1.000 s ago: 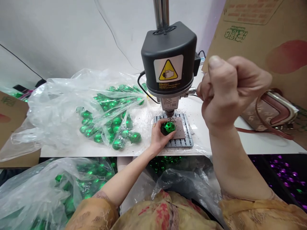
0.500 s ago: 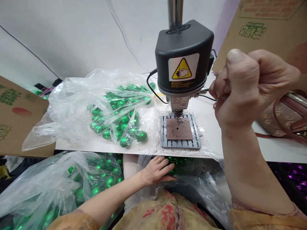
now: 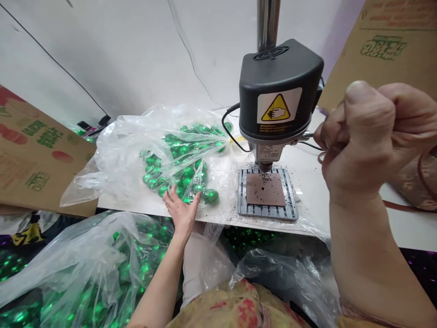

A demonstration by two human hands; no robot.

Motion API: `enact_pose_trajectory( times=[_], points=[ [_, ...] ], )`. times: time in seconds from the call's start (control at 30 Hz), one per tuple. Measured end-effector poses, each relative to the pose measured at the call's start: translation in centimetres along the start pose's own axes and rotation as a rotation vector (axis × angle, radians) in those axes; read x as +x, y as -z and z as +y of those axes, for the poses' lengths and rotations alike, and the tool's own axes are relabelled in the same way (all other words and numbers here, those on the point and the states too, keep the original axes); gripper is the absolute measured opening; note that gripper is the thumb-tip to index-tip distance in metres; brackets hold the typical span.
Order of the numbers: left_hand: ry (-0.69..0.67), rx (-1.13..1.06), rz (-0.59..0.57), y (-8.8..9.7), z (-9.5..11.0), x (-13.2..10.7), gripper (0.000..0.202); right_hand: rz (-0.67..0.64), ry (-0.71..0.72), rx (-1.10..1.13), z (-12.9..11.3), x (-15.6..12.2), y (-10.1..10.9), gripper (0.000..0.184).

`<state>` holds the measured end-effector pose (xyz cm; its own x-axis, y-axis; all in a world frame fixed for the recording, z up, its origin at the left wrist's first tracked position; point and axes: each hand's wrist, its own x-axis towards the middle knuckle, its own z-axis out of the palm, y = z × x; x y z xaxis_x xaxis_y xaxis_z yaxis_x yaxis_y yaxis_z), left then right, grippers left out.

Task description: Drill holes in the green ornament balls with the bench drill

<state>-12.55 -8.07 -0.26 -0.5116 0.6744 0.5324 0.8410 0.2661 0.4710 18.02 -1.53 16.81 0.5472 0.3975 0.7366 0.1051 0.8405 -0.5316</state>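
Observation:
My left hand (image 3: 182, 212) reaches to the table's front edge with fingers spread, close to the shiny green balls (image 3: 186, 173) lying on a clear plastic bag (image 3: 119, 141). One green ball (image 3: 211, 197) sits apart at the bag's right side. My right hand (image 3: 362, 136) is raised and closed around the feed handle (image 3: 309, 135) of a small black drill press (image 3: 280, 91); most of the handle is hidden by the fingers. Beneath the chuck (image 3: 265, 166), a brown square plate (image 3: 266, 193) with a hole and dark shavings lies on the slotted metal base (image 3: 243, 207).
A large plastic bag of green balls (image 3: 143, 269) stands below the table at left. More green balls (image 3: 249, 239) lie under the table edge. Cardboard boxes (image 3: 48, 168) flank the table on both sides. A black cable (image 3: 225, 120) loops beside the drill head.
My left hand has moved from below the table edge up and left to the green balls, its fingers now spread. My right hand stays on the handle. The view has shifted left.

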Motion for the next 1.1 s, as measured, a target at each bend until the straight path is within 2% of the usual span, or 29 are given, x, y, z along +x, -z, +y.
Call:
enact_pose_trajectory(
  times=[0.07,0.1,0.17,0.3,0.43,0.47,0.53,0.63,0.7,0.77,0.83,0.87,0.93,0.97,1.03,1.1],
  points=[
    [-0.012,-0.085,-0.070,-0.9,-0.5,0.5,0.042,0.004,0.007,0.005,0.0,0.0,0.0,0.042],
    [-0.023,-0.140,-0.079,-1.3,-0.7,0.8,0.028,0.002,0.014,0.005,0.0,0.0,0.0,0.042],
    [-0.010,-0.274,-0.056,-2.1,-0.5,1.8,0.013,-0.002,0.033,0.007,0.1,0.0,0.0,0.042],
    [0.094,-0.682,0.072,-2.8,0.7,5.4,0.006,0.000,0.041,0.032,0.2,0.1,-0.2,0.042],
    [0.152,-1.095,0.172,-2.4,0.9,9.5,0.020,0.015,0.057,0.031,0.3,0.1,-0.3,0.043],
    [0.169,-1.107,0.172,-2.2,0.6,10.0,0.021,0.013,0.053,0.028,0.4,0.1,-0.2,0.043],
    [0.191,-0.941,0.117,-1.8,-0.4,10.1,0.016,-0.006,0.044,0.033,0.4,0.1,-0.1,0.043],
    [0.187,-0.577,-0.047,-1.2,-1.8,8.2,0.006,-0.024,0.042,0.043,0.4,0.1,0.0,0.044],
    [0.151,-0.441,-0.056,-0.8,-1.8,6.2,0.008,-0.026,0.038,0.052,0.4,0.2,0.1,0.045],
    [0.019,-0.341,0.055,-0.3,-0.6,4.5,0.013,-0.031,0.041,0.079,0.5,0.2,0.1,0.047],
    [-0.247,-0.291,0.117,-0.1,1.7,3.7,0.016,-0.019,0.045,0.091,0.6,0.2,0.0,0.047],
    [-0.403,-0.310,0.081,-0.2,3.3,3.7,0.016,-0.011,0.045,0.087,0.6,0.2,0.0,0.047],
    [-0.650,-0.359,-0.124,-1.1,6.6,4.5,0.019,0.001,0.045,0.074,0.6,0.2,0.0,0.045],
    [-0.706,-0.356,-0.234,-2.1,8.2,5.2,0.022,0.001,0.046,0.073,0.6,0.2,0.0,0.044],
    [-0.716,-0.298,-0.436,-4.6,11.0,6.7,0.025,-0.003,0.051,0.088,0.6,0.2,0.0,0.043],
    [-0.633,-0.165,-0.574,-7.6,13.0,7.9,0.023,-0.006,0.050,0.109,0.6,0.2,0.0,0.044]
  ],
)
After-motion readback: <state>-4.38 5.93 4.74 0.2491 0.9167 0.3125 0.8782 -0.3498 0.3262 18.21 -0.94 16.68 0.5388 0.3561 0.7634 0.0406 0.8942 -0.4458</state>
